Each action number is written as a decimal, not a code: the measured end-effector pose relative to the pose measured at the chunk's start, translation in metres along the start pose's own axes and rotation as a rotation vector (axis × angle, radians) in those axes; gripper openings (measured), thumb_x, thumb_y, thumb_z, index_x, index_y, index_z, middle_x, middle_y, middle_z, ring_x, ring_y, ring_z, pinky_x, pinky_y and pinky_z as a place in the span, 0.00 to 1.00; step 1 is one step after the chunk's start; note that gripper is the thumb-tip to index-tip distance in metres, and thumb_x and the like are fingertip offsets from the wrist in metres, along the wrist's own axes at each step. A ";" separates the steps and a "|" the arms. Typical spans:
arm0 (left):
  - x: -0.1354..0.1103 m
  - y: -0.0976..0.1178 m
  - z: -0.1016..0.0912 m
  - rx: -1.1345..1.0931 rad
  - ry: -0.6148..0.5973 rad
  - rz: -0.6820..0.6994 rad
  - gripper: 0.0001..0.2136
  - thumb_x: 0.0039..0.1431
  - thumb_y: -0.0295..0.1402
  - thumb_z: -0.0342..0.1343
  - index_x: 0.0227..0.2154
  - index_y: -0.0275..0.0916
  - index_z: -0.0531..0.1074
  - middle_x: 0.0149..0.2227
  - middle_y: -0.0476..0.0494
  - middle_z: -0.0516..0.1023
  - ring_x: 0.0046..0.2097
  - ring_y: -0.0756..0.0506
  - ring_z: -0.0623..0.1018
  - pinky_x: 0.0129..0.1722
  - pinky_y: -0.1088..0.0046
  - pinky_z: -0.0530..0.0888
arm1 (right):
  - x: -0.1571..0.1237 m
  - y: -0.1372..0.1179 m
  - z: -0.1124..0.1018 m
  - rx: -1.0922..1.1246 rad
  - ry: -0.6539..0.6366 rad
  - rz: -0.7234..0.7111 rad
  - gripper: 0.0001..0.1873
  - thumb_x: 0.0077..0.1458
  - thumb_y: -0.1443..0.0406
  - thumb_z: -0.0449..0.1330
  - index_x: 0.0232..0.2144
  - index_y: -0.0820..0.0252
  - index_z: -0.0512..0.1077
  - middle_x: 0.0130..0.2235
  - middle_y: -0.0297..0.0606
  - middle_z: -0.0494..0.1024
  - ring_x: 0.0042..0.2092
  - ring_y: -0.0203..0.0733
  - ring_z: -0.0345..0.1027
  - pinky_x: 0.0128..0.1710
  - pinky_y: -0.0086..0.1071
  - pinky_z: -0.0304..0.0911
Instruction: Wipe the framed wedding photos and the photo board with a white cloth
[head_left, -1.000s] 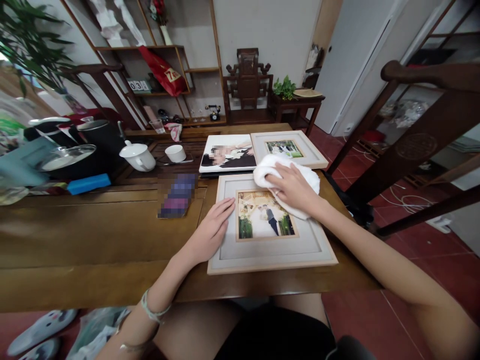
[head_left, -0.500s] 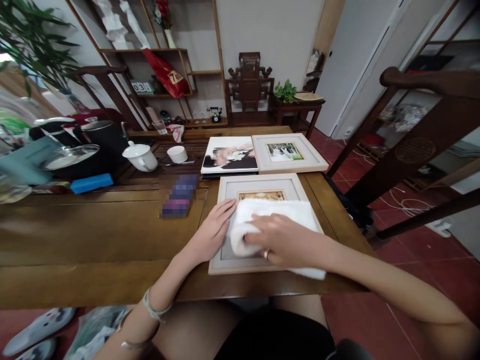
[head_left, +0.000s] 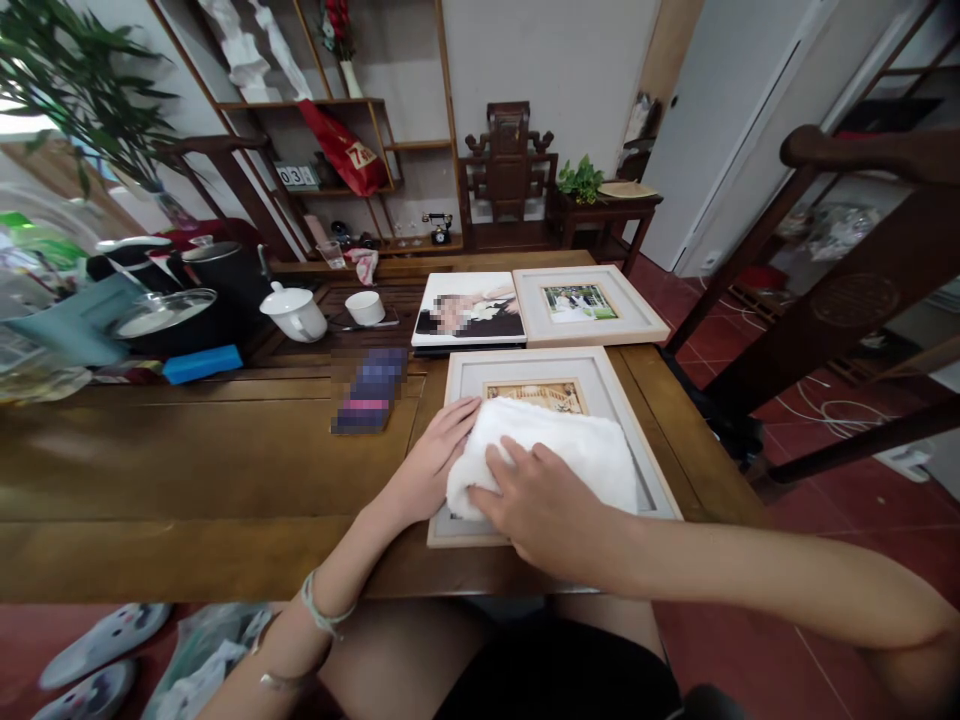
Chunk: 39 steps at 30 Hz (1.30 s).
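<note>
A light wooden picture frame [head_left: 613, 382] with a grey mat lies flat near the table's front edge. Its golden picture [head_left: 534, 394] shows only at the top; a white towel [head_left: 581, 445] covers most of the lower part. My right hand [head_left: 544, 505] presses on the towel with bent fingers dug into its folds. Flat along the frame's left side rests my left hand [head_left: 439, 460], its fingers stretched out towards the towel's edge.
Behind lie a second frame [head_left: 637, 315] and a white-edged photo panel [head_left: 491, 285]. A phone-like item [head_left: 371, 390], blurred out, lies left of the frame. Farther left are a white teapot [head_left: 292, 312], a white cup [head_left: 365, 308] and a blue block [head_left: 202, 364].
My right hand has slid down towards me with the towel, baring more of the golden picture. My left hand stays at the frame's left side. The whole view has shifted slightly.
</note>
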<state>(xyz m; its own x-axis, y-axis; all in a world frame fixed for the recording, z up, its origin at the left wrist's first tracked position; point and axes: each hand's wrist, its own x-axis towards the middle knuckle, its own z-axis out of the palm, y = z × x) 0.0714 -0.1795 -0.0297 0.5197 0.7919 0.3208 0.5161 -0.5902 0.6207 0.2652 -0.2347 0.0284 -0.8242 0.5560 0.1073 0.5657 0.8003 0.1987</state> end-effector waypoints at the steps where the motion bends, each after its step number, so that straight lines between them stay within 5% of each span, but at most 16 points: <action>1: 0.000 -0.001 0.000 0.002 0.005 0.005 0.20 0.68 0.33 0.39 0.60 0.40 0.63 0.64 0.38 0.61 0.66 0.41 0.57 0.66 0.52 0.55 | 0.000 -0.006 -0.001 -0.023 0.021 -0.019 0.11 0.54 0.68 0.57 0.42 0.61 0.70 0.49 0.58 0.73 0.51 0.62 0.67 0.37 0.46 0.66; 7: 0.000 -0.002 0.000 -0.001 0.002 0.020 0.21 0.68 0.31 0.38 0.61 0.40 0.61 0.64 0.38 0.60 0.66 0.41 0.57 0.65 0.50 0.55 | -0.016 -0.043 -0.001 -0.062 0.301 -0.099 0.11 0.63 0.64 0.50 0.33 0.62 0.71 0.49 0.59 0.75 0.50 0.62 0.70 0.39 0.51 0.66; 10: -0.001 -0.002 0.000 0.002 0.006 0.018 0.21 0.68 0.30 0.37 0.61 0.40 0.60 0.64 0.37 0.60 0.66 0.41 0.57 0.65 0.50 0.55 | -0.019 -0.042 0.002 -0.030 0.300 -0.089 0.10 0.62 0.64 0.52 0.34 0.60 0.72 0.50 0.56 0.74 0.50 0.60 0.70 0.39 0.49 0.66; 14: -0.002 -0.002 0.002 0.038 0.017 -0.004 0.20 0.68 0.30 0.40 0.61 0.38 0.61 0.64 0.37 0.61 0.66 0.41 0.57 0.66 0.50 0.55 | -0.012 -0.012 0.011 -0.057 0.123 0.016 0.08 0.60 0.68 0.54 0.39 0.57 0.72 0.52 0.54 0.73 0.51 0.59 0.69 0.40 0.47 0.65; 18: -0.001 -0.001 0.003 0.051 0.005 -0.015 0.21 0.67 0.30 0.40 0.61 0.36 0.61 0.64 0.36 0.60 0.67 0.41 0.56 0.66 0.50 0.54 | 0.001 0.041 0.019 -0.086 -0.032 0.131 0.17 0.55 0.74 0.55 0.46 0.59 0.70 0.52 0.55 0.71 0.52 0.58 0.66 0.42 0.45 0.63; 24: 0.000 0.003 0.001 0.058 -0.009 -0.018 0.21 0.67 0.29 0.39 0.61 0.37 0.60 0.65 0.37 0.59 0.67 0.41 0.56 0.66 0.51 0.54 | 0.033 0.102 0.031 -0.140 0.049 0.283 0.20 0.55 0.75 0.54 0.51 0.62 0.67 0.54 0.56 0.68 0.54 0.57 0.61 0.46 0.44 0.58; 27: 0.000 0.004 0.000 0.055 -0.011 -0.016 0.21 0.67 0.29 0.39 0.61 0.36 0.60 0.65 0.36 0.59 0.67 0.41 0.56 0.66 0.51 0.54 | 0.054 0.110 0.037 -0.087 0.130 0.237 0.20 0.54 0.75 0.54 0.50 0.63 0.67 0.55 0.55 0.67 0.55 0.58 0.59 0.47 0.44 0.55; 32: 0.000 0.002 0.001 0.060 -0.007 -0.028 0.21 0.67 0.30 0.40 0.62 0.36 0.60 0.64 0.36 0.60 0.67 0.40 0.56 0.66 0.50 0.53 | 0.084 0.108 0.046 0.138 0.162 -0.048 0.19 0.52 0.77 0.54 0.46 0.63 0.69 0.55 0.53 0.68 0.57 0.54 0.57 0.48 0.43 0.53; 39: -0.002 -0.001 0.002 0.066 -0.007 -0.064 0.21 0.67 0.31 0.40 0.60 0.33 0.62 0.63 0.33 0.62 0.66 0.38 0.57 0.66 0.50 0.55 | 0.077 0.117 0.043 0.186 0.115 -0.110 0.18 0.51 0.78 0.54 0.44 0.65 0.71 0.54 0.54 0.70 0.55 0.52 0.61 0.49 0.43 0.55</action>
<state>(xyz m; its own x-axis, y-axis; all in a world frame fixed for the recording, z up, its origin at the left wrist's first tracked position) 0.0713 -0.1809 -0.0319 0.4888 0.8271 0.2774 0.5917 -0.5480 0.5912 0.2691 -0.0884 0.0181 -0.8726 0.4423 0.2070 0.4582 0.8882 0.0335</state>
